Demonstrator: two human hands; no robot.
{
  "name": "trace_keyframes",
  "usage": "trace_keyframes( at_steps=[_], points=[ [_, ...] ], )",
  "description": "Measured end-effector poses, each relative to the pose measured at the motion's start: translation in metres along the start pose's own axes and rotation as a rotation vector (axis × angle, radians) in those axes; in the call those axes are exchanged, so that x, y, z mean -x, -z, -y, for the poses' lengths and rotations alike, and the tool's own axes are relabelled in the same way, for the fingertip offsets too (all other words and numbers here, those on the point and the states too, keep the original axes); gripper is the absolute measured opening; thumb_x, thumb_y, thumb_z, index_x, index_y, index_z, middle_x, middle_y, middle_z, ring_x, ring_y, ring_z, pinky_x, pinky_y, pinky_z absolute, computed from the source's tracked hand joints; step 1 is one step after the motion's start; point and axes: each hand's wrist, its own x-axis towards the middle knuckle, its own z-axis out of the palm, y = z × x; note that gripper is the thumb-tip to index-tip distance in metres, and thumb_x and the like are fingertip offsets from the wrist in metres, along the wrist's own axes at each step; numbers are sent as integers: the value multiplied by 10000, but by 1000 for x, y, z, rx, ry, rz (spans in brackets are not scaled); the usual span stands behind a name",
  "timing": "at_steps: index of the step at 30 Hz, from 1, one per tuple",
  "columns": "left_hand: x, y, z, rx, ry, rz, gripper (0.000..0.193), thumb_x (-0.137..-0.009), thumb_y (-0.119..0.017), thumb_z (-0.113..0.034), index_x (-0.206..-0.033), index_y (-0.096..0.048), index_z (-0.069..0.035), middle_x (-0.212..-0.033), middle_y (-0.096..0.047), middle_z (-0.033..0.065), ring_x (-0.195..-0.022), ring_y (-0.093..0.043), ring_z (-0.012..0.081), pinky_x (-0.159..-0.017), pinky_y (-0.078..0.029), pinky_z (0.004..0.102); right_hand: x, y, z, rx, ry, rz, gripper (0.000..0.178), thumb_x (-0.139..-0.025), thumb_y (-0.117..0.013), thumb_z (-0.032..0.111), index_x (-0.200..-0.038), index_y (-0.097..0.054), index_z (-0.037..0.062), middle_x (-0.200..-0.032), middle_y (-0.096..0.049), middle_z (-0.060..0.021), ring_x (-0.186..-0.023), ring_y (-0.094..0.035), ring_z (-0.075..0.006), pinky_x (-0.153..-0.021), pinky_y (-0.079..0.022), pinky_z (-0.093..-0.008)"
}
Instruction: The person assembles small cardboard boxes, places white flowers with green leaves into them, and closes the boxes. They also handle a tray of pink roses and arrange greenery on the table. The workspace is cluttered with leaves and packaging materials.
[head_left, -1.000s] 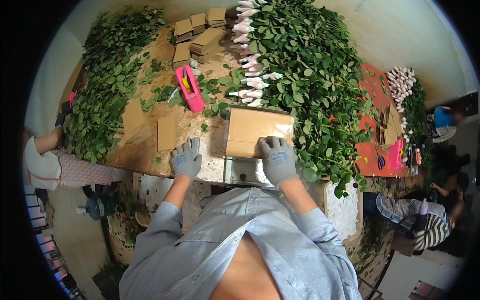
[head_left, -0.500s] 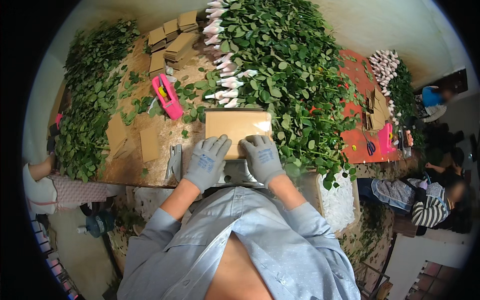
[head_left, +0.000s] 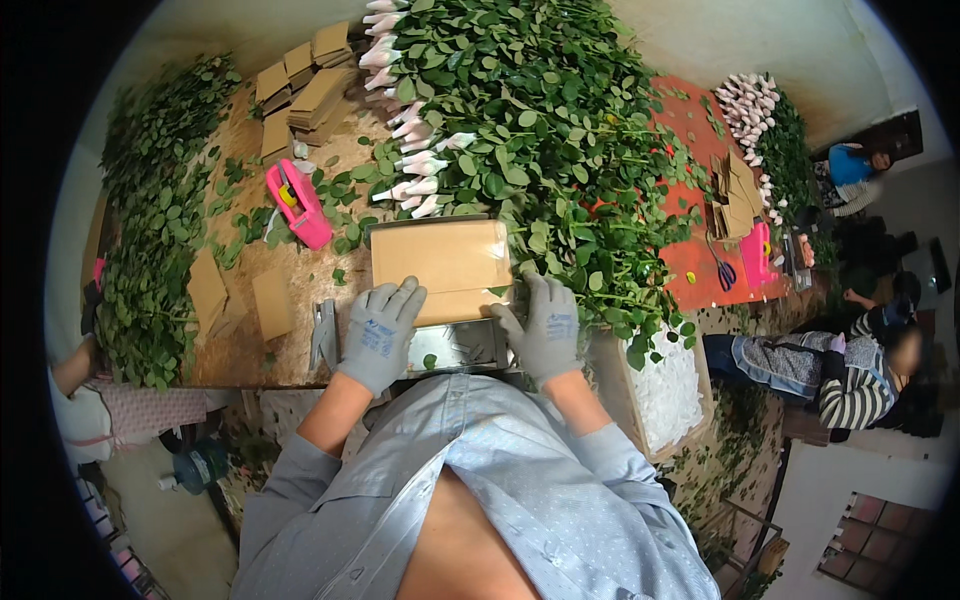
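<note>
A tan cardboard sheet [head_left: 440, 255] with a crease lies in a shallow metal tray [head_left: 462, 345] in front of me. My left hand [head_left: 380, 335], in a grey glove, rests its outstretched fingertips on the sheet's near left part. My right hand [head_left: 545, 325], also gloved, is at the near right corner, thumb and fingers apart with nothing between them. A small green leaf is by its thumb, at the sheet's edge. Beyond the tray lies a large pile of leafy rose stems [head_left: 530, 130], their pale pink wrapped heads [head_left: 420, 165] pointing left.
Left of the tray are a pink tape dispenser [head_left: 298, 205], loose cardboard pieces [head_left: 270, 302] and a grey metal tool [head_left: 324, 335]. Cardboard stacks [head_left: 318, 100] and more foliage [head_left: 160, 220] lie farther off. A bin of white scraps [head_left: 665, 395] stands right; a co-worker [head_left: 800, 375] is beyond.
My right hand has come off the cardboard sheet to its right side, fingers spreading. My left hand stays on the sheet's near edge. The whole view has shifted slightly.
</note>
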Motion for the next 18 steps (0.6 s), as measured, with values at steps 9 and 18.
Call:
trace_keyframes(
  at_steps=[9,18],
  points=[
    [0,1,0,-20,-13,-27,652,-749,-712,-114,-1383,-570,-59,-1435,-577,135,-1210,-540,291,-1035,-418,453,-31,-4,-26,113,-45,-44,197,-947,-664,214,-1078,-665,66,-956,-676,-161,-913,-646,-380,-796,-525,-485],
    [-2,5,1,17,1,-23,674,-731,-760,-120,-1376,-574,-66,-1429,-583,115,-1207,-541,304,-1026,-429,458,-89,-37,4,134,34,112,570,-906,-717,387,-1318,-552,28,-1146,-619,-208,-1047,-606,-400,-900,-499,-481]
  ],
)
